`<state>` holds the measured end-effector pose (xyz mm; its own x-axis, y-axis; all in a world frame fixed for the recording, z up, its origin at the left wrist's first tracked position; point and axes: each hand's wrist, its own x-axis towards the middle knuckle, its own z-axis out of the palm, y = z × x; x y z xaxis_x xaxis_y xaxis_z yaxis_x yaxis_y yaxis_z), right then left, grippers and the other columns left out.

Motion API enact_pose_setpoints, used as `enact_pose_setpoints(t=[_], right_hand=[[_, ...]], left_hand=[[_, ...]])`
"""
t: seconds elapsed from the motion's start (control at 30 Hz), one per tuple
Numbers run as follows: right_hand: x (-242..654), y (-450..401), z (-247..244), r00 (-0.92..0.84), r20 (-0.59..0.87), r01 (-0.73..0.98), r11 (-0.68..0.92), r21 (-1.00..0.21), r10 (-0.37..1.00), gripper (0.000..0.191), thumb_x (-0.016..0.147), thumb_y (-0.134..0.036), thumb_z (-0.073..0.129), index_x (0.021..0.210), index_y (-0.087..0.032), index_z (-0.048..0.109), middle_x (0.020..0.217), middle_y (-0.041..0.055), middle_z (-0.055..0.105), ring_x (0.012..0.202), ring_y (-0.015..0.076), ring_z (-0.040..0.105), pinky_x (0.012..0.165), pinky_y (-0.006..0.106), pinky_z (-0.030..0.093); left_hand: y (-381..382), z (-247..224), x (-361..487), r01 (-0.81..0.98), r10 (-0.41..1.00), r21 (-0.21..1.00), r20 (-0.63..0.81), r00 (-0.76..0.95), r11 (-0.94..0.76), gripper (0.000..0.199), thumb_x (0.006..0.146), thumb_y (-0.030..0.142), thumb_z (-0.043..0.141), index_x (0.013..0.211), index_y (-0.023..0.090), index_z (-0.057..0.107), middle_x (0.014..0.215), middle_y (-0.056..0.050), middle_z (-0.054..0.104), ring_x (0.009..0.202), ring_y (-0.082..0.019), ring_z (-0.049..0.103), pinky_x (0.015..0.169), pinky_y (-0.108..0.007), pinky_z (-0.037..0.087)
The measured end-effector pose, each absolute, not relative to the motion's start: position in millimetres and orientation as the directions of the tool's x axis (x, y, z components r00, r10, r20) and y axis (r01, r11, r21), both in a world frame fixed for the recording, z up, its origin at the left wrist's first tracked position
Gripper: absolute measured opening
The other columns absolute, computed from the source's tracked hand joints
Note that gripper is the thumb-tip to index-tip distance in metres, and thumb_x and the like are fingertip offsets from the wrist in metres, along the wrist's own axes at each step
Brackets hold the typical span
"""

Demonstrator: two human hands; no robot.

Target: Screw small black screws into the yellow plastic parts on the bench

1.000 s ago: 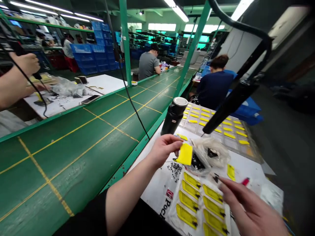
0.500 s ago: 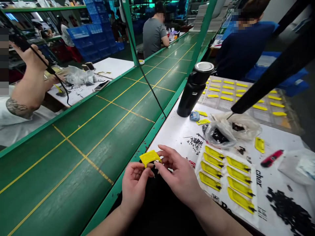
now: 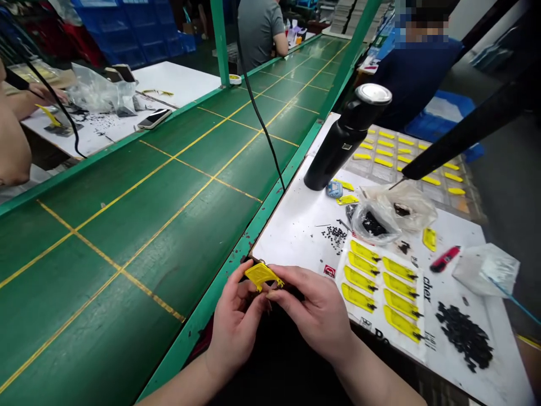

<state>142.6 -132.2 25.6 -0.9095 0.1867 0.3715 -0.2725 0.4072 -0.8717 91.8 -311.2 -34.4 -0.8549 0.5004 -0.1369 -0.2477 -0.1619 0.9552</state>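
Note:
A small yellow plastic part point(image 3: 261, 274) is held up between my two hands, in front of the table's near-left corner. My left hand point(image 3: 234, 324) pinches its left side between thumb and fingers. At the part's right end, my right hand point(image 3: 316, 304) has its thumb and fingertips closed on it; whether they also hold a smaller piece is hidden. To the right, several longer yellow parts point(image 3: 359, 278) with black pieces at their ends lie in two columns on a white sheet point(image 3: 379, 316).
On the table stand a black flask point(image 3: 336, 149), plastic bags of black pieces point(image 3: 374, 223), a red utility knife point(image 3: 444, 259) and a black pile point(image 3: 465, 335). A black electric screwdriver point(image 3: 448, 148) hangs above. The green conveyor point(image 3: 169, 208) runs left; a co-worker's arm point(image 3: 12, 135) is beyond it.
The fingers of my right hand have closed in on the yellow part, which is now turned, its right end lower. My view has shifted, and the co-worker's raised arm across the conveyor is lower.

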Motion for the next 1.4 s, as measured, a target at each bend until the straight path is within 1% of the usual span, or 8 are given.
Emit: enact_pose_setpoints(t=[0.3,0.4,0.47,0.53,0.63,0.8,1.27,1.4], right_hand=[[148,-133,29,-0.932,0.306,-0.256,0.246,-0.935,0.193,0.037,0.106,-0.020,0.080,0.140,-0.035,0.076,0.130,-0.0039,0.079,0.117,0.0110,0.077,0.108,0.016,0.057],[151,-130,31,-0.920,0.368,-0.312,0.310,-0.898,0.138,0.042,0.107,-0.016,0.078,0.145,-0.031,0.073,0.133,-0.0022,0.078,0.121,0.0117,0.076,0.111,0.017,0.056],[152,-128,32,-0.918,0.383,-0.326,0.359,-0.875,0.100,0.042,0.107,-0.014,0.076,0.146,-0.029,0.072,0.137,-0.0005,0.077,0.124,0.0124,0.074,0.114,0.018,0.056],[152,-126,31,-0.922,0.381,-0.327,0.384,-0.863,0.071,0.039,0.107,-0.013,0.075,0.144,-0.027,0.073,0.139,0.0009,0.075,0.127,0.0133,0.073,0.116,0.020,0.055],[152,-125,26,-0.931,0.360,-0.317,0.369,-0.874,0.053,0.036,0.107,-0.017,0.078,0.141,-0.027,0.075,0.135,0.0009,0.077,0.123,0.0130,0.074,0.114,0.019,0.057],[154,-122,22,-0.947,0.319,-0.292,0.311,-0.905,0.041,0.038,0.105,-0.021,0.082,0.141,-0.030,0.075,0.133,0.0007,0.077,0.120,0.0145,0.076,0.111,0.022,0.060],[151,-123,22,-0.949,0.308,-0.278,0.284,-0.917,0.067,0.034,0.103,-0.018,0.083,0.135,-0.030,0.079,0.126,0.0011,0.080,0.113,0.0152,0.078,0.103,0.022,0.064],[151,-123,19,-0.948,0.310,-0.267,0.359,-0.894,0.069,0.025,0.106,-0.026,0.081,0.131,-0.031,0.081,0.121,0.0009,0.081,0.110,0.0177,0.080,0.101,0.023,0.066]], left_hand=[[-306,-34,95,-0.058,0.525,0.976,0.061,-0.849,-0.208,0.036,0.108,0.029,0.072,0.140,0.032,0.056,0.124,-0.004,0.074,0.110,-0.014,0.075,0.098,-0.025,0.062],[-311,-33,87,0.118,0.566,0.981,0.186,-0.803,-0.154,0.053,0.104,0.033,0.076,0.153,0.031,0.055,0.151,-0.012,0.061,0.137,-0.023,0.064,0.113,-0.036,0.058],[-315,-34,80,0.278,0.573,0.957,0.272,-0.773,-0.079,0.059,0.105,0.033,0.073,0.161,0.026,0.053,0.164,-0.017,0.050,0.154,-0.031,0.049,0.127,-0.047,0.047],[-319,-33,74,0.443,0.544,0.896,0.376,-0.750,-0.009,0.051,0.108,0.025,0.066,0.158,0.023,0.058,0.160,-0.017,0.056,0.154,-0.031,0.048,0.131,-0.052,0.040],[-319,-33,67,0.562,0.494,0.827,0.477,-0.727,0.030,0.039,0.104,0.011,0.068,0.141,0.023,0.069,0.129,-0.010,0.074,0.132,-0.025,0.063,0.119,-0.046,0.050],[-315,-30,67,0.460,0.493,0.888,0.413,-0.766,-0.030,0.030,0.102,0.008,0.070,0.126,0.024,0.074,0.108,-0.005,0.076,0.102,-0.019,0.071,0.093,-0.035,0.059],[-314,-30,67,0.417,0.496,0.908,0.377,-0.782,-0.034,0.031,0.102,0.006,0.071,0.124,0.027,0.076,0.107,-0.004,0.079,0.100,-0.019,0.073,0.094,-0.035,0.059],[-315,-27,70,0.390,0.499,0.921,0.338,-0.798,-0.001,0.027,0.103,0.009,0.070,0.121,0.027,0.077,0.106,-0.004,0.080,0.098,-0.018,0.073,0.092,-0.034,0.059]])
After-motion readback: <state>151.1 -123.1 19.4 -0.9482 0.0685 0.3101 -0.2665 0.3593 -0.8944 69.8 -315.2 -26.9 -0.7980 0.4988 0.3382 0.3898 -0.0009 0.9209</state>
